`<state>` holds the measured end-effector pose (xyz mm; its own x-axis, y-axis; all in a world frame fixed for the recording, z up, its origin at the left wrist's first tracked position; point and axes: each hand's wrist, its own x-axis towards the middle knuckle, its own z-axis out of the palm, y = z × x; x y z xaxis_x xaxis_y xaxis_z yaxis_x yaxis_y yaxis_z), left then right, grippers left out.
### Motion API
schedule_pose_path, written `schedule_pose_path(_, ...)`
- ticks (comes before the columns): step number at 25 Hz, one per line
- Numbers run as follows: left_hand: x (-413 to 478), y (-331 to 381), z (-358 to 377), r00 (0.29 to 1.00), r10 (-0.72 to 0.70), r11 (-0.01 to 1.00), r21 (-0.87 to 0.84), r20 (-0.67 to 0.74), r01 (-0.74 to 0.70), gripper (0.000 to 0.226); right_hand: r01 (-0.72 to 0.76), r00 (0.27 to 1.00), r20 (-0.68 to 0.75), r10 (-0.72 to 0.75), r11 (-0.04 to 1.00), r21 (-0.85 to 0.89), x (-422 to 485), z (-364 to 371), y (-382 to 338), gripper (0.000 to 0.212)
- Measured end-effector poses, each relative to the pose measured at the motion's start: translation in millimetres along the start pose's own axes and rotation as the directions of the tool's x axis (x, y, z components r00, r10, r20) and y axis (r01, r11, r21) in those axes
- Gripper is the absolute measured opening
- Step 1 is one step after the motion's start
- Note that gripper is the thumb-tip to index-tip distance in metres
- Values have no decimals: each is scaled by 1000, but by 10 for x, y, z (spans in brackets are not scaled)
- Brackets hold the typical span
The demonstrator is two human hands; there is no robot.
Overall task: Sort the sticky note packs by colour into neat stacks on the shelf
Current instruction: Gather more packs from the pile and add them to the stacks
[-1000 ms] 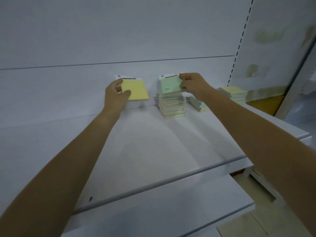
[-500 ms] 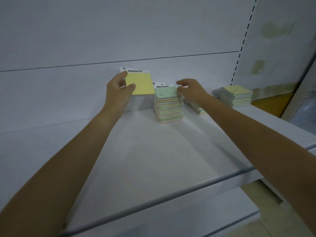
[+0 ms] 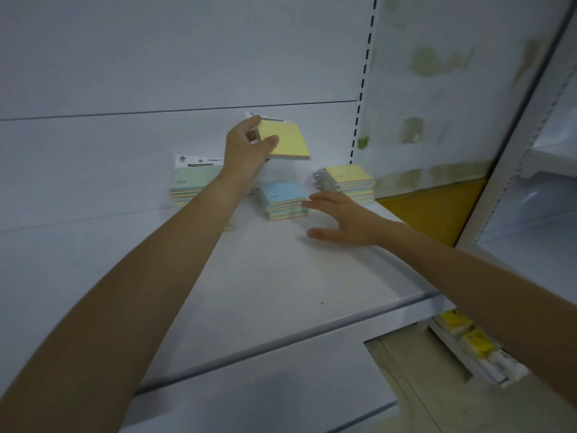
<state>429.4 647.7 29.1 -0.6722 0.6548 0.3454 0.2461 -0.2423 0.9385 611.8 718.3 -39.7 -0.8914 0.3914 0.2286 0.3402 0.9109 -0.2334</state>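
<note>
While my left hand pinches the yellow sticky note pack by its near edge, the pack hangs tilted in the air above the blue-topped stack, short of the yellow-topped stack where I judge it belongs. Risk: the edge grip slips and the pack drops on the wrong colour. Right hand spread, empty, fingertips just beside the blue-topped stack; a nudge would skew it. Green-topped stack sits behind my left forearm on the shelf; the forearm could clip it.

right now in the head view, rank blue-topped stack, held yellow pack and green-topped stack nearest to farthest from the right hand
1. blue-topped stack: beside the right hand, at its fingertips
2. yellow pack: raised above, gripped by the left hand
3. green-topped stack: far left, beyond the left hand
</note>
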Motion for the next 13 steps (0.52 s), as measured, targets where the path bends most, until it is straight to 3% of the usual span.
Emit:
schedule_pose_path(4,22,-74,647,992,-116,992,-43,48,118,60,-55,989,135,52,998,19,-76,86,361,64)
schedule_pose_path(8,47,-192,988,974,-175,979,128,146,156,74,-21,991,130,15,999,46,-49,197,442,61)
schedule_pose_path(13,83,-283,1153,957,-223,938,307,185,159,72,0,992,129,-12,996,94,-58,206,475,62)
